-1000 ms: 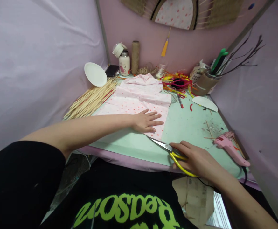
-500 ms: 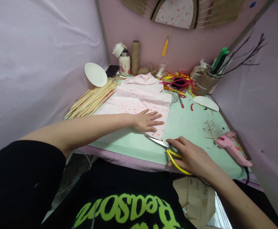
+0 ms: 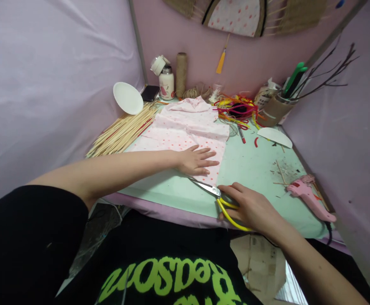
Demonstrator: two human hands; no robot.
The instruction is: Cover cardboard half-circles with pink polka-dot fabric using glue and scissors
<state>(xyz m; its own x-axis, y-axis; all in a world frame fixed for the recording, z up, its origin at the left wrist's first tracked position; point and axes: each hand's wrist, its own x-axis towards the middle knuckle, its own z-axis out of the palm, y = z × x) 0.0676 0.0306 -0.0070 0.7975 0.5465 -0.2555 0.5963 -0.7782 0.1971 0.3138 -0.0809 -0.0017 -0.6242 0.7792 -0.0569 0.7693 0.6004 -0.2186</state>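
Observation:
A pink cloth with red dots (image 3: 185, 131) lies spread on the pale green tabletop, rumpled at its far end. My left hand (image 3: 198, 161) rests flat on its near part, fingers spread. Just to the right, my right hand (image 3: 251, 209) grips the yellow handles of a pair of scissors (image 3: 215, 190). The blades point left along the cloth's near edge, below my left hand. Whether fabric lies between the blades I cannot tell.
Thin wooden sticks (image 3: 124, 131) and a white oval disc (image 3: 128, 98) lie left. Behind stand a bottle (image 3: 166, 84) and a twine roll (image 3: 181, 75). To the right are coloured pipe cleaners (image 3: 238, 108), a holder with branches (image 3: 275, 111) and a pink glue gun (image 3: 310, 197).
My right hand and the scissors have shifted slightly left along the cloth's near edge. My left hand stays in place on the cloth.

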